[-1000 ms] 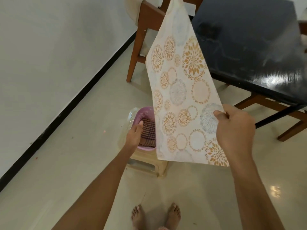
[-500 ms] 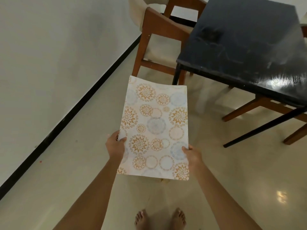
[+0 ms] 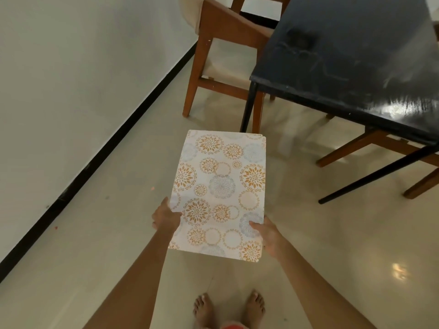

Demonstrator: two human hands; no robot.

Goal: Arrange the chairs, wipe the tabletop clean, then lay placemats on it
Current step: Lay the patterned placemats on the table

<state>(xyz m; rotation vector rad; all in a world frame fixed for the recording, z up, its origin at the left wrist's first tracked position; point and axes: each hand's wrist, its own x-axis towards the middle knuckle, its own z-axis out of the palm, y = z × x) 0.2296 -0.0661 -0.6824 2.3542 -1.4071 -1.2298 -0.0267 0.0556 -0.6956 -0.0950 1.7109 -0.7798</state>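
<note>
A white placemat [image 3: 219, 188] printed with orange and blue flower circles lies flat in the air in front of me, above the floor. My left hand [image 3: 166, 217] grips its left edge and my right hand [image 3: 267, 235] grips its right edge near the lower corner. The black glossy table [image 3: 351, 62] stands at the upper right, its near corner beyond the placemat's far edge. A wooden chair [image 3: 221, 43] with a cream seat is pushed against the table's left side. Another wooden chair's legs [image 3: 370, 148] show under the table.
A white wall with a black skirting board [image 3: 123, 124] runs along the left. The floor is shiny cream tile. My bare feet [image 3: 228, 307] stand at the bottom. The placemat hides the floor beneath it.
The placemat went from hanging upright in my right hand to lying flat between both hands. My left hand left the pink basket on the stool, which is now hidden. The view moved closer to the table.
</note>
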